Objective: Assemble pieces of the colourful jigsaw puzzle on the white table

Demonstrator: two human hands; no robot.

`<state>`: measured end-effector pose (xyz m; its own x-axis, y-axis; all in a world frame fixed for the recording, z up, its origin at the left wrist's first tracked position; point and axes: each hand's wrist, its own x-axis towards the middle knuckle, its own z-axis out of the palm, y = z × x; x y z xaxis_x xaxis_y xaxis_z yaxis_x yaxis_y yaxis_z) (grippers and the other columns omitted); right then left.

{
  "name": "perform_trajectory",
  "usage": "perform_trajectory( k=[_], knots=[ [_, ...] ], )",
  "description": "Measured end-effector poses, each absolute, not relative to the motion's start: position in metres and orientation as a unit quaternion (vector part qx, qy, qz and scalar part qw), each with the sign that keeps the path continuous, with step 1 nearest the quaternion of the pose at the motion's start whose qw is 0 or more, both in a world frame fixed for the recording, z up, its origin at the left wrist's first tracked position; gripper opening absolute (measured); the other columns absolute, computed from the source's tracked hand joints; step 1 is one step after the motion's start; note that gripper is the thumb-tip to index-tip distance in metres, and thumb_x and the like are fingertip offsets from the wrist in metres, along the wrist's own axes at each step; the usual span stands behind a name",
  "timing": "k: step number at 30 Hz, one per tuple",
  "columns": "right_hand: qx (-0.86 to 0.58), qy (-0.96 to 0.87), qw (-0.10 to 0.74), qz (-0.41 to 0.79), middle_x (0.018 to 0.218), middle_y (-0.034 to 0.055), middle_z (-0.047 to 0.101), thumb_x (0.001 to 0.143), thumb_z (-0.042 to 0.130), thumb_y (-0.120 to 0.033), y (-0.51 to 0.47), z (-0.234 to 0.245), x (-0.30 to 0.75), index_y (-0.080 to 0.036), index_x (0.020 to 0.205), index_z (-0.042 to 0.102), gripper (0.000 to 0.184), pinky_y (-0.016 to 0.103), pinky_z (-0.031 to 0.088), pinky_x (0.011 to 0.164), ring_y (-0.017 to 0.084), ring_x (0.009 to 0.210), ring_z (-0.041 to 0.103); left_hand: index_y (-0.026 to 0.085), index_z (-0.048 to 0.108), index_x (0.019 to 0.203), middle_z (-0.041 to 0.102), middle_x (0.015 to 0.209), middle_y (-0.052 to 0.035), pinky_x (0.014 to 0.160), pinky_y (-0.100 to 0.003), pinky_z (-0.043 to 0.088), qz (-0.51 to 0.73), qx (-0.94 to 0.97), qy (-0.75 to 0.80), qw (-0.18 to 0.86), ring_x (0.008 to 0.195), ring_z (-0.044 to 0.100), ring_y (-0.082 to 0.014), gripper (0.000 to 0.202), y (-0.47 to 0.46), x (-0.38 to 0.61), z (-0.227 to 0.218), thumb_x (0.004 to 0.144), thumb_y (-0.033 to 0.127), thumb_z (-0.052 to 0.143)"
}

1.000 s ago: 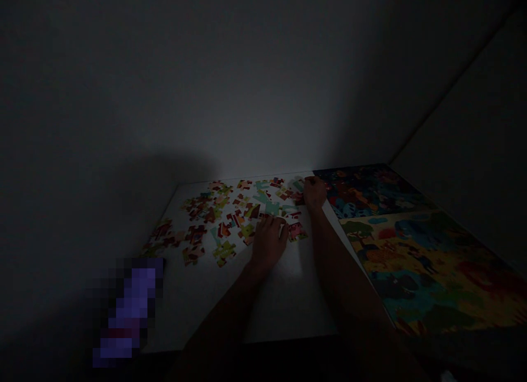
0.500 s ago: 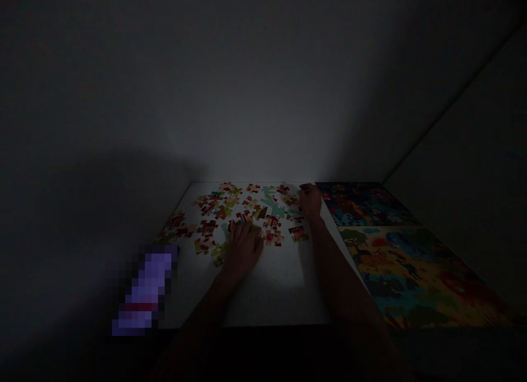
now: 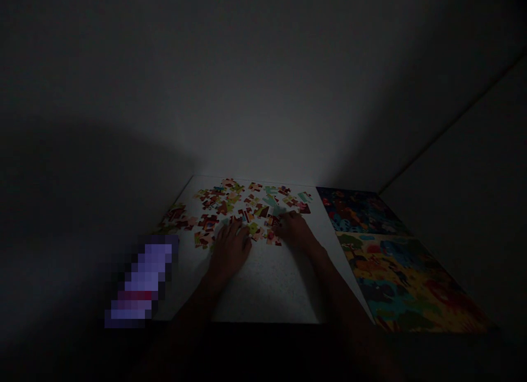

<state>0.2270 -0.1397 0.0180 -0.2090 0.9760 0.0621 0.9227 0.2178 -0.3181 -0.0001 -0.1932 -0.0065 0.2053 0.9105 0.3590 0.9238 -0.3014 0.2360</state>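
Note:
Loose jigsaw puzzle pieces point(image 3: 222, 206) in red, green, pink and pale teal lie spread over a white board point(image 3: 267, 294). My left hand point(image 3: 231, 249) rests palm down at their near edge, its fingers stretched and a little apart, the tips over some pieces. To its right, my right hand point(image 3: 295, 229) bends its fingers down at a red puzzle piece point(image 3: 272, 222) beside a pale teal piece point(image 3: 278, 210). The fingertips look closed on a puzzle piece there, largely hidden in the dim light. Beyond this hand lies a dark red and pink piece point(image 3: 303, 207).
Two colourful animal pictures lie right of the board: a dark blue one point(image 3: 362, 209) at the back and a yellow one point(image 3: 407, 277) nearer. A pixelated purple object point(image 3: 146, 272) is at the left edge. A grey wall point(image 3: 259, 124) rises behind.
My right hand has come from the far right of the pieces toward me and left. The dark red and pink piece now lies farther back. My left hand has shifted slightly left.

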Motion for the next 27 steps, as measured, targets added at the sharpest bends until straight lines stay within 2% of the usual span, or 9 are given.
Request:
perform_trajectory(
  k=[7,12,19,23,27],
  knots=[
    [-0.587,-0.799,0.074,0.107,0.117,0.0168,0.062,0.089,0.064,-0.039,-0.140,0.022,0.226,-0.012,0.120,0.063,0.041,0.033,0.043,0.092,0.027,0.111,0.058,0.019,0.063,0.123,0.057,0.138,-0.0135,0.113,-0.055,0.035,-0.206,-0.763,-0.613,0.020,0.131,0.049,-0.0317,0.034,-0.192,0.000,-0.009,0.094,0.027,0.047],
    [-0.580,-0.797,0.097,0.138,0.117,0.0157,0.062,0.087,0.067,-0.036,-0.140,0.021,0.234,-0.012,0.116,0.064,0.038,0.031,0.043,0.091,0.025,0.109,0.058,0.018,0.063,0.121,0.055,0.140,-0.0155,0.116,-0.056,0.031,-0.197,-0.752,-0.629,0.012,0.134,0.046,-0.0325,0.033,-0.190,0.001,-0.008,0.094,0.030,0.048],
    [-0.598,-0.771,0.137,0.173,0.113,0.0123,0.065,0.091,0.056,-0.027,-0.136,0.024,0.239,-0.016,0.119,0.064,0.031,0.029,0.044,0.085,0.022,0.104,0.059,0.017,0.062,0.118,0.055,0.139,-0.0157,0.116,-0.054,0.031,-0.202,-0.746,-0.635,-0.004,0.134,0.046,-0.0324,0.031,-0.190,0.001,-0.004,0.094,0.033,0.049],
    [-0.602,-0.766,0.142,0.173,0.103,0.0096,0.068,0.091,0.053,-0.026,-0.134,0.026,0.241,-0.018,0.103,0.069,0.022,0.027,0.044,0.077,0.020,0.093,0.060,0.019,0.062,0.113,0.057,0.138,-0.0141,0.112,-0.051,0.038,-0.214,-0.742,-0.635,-0.008,0.131,0.050,-0.0304,0.027,-0.189,0.001,-0.005,0.094,0.027,0.046],
    [-0.584,-0.773,0.155,0.193,0.098,0.0076,0.069,0.090,0.053,-0.028,-0.138,0.029,0.238,-0.018,0.095,0.069,0.019,0.026,0.042,0.072,0.019,0.087,0.061,0.018,0.060,0.118,0.062,0.131,-0.0118,0.109,-0.047,0.043,-0.239,-0.734,-0.635,-0.017,0.123,0.056,-0.0273,0.034,-0.189,-0.002,-0.004,0.090,0.013,0.042]
  ],
)
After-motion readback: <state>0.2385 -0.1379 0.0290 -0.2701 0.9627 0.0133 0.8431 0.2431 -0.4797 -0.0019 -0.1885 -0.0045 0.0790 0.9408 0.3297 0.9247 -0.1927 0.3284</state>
